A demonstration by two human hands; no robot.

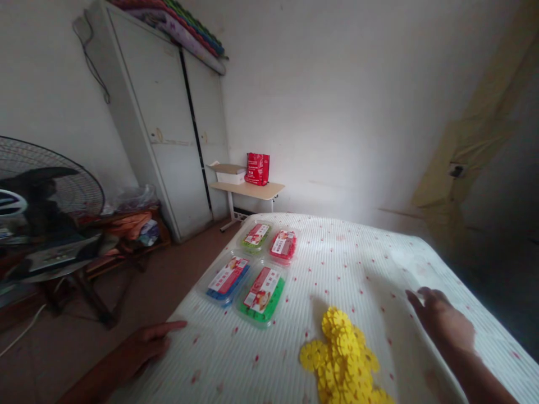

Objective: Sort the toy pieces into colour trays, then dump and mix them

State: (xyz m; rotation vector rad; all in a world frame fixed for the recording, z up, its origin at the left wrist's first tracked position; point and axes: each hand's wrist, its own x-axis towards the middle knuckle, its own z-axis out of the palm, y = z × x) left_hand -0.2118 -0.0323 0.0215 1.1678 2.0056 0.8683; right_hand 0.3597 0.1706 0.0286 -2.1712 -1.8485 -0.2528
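My left hand (145, 349) rests at the table's left edge with its index finger stretched out and the other fingers partly bent; it holds nothing I can see. My right hand (444, 318) is over the right side of the table, thumb apart from loosely bent fingers. Just beyond it lies a faint, clear plastic-looking shape (412, 268), too washed out to name. Between my hands, near the front, is a heap of yellow notched plastic discs (347, 359). Farther back stand labelled clear boxes of pieces: a green box (261, 294), a blue box (227, 279), a red box (283, 245) and a light-green box (255, 234).
A white ribbed cloth with red dots covers the table (337, 252). Beyond it a small desk (252, 191) carries a red bag (257, 169) and a white box (231, 177). A grey cabinet (168, 123) and a fan (50, 179) stand at left.
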